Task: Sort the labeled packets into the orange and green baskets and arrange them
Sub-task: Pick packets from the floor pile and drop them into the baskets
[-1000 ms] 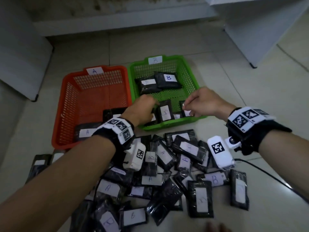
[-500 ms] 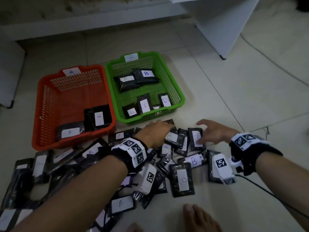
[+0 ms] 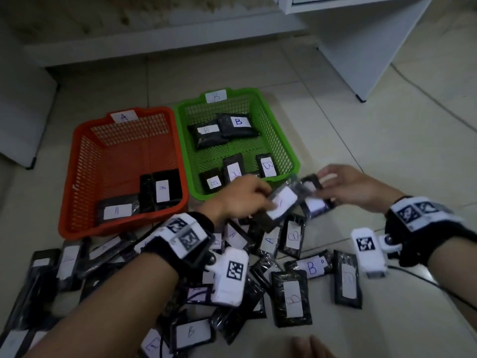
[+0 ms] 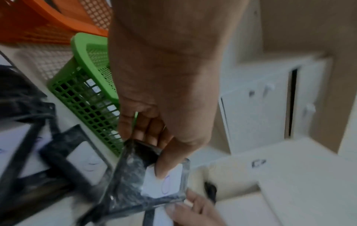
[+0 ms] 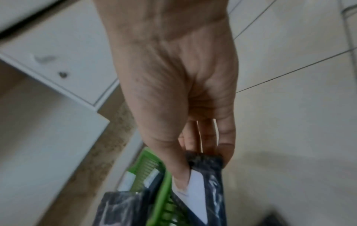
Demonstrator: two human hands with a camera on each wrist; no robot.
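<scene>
My left hand pinches a black packet with a white label, lifted just in front of the green basket; in the left wrist view the thumb presses on that packet's label. My right hand grips another black packet, whose label shows under the thumb in the right wrist view. The green basket, tagged B, holds several packets. The orange basket, tagged A, holds a few. A heap of labelled packets covers the floor below my hands.
White furniture stands at the back right and a white panel at the left. A dark cable runs from my right wrist across the tiles. Toes show at the bottom edge.
Both hands left the green basket, dropped to the heap, and now each has lifted a packet off the floor toward the green basket's front.
</scene>
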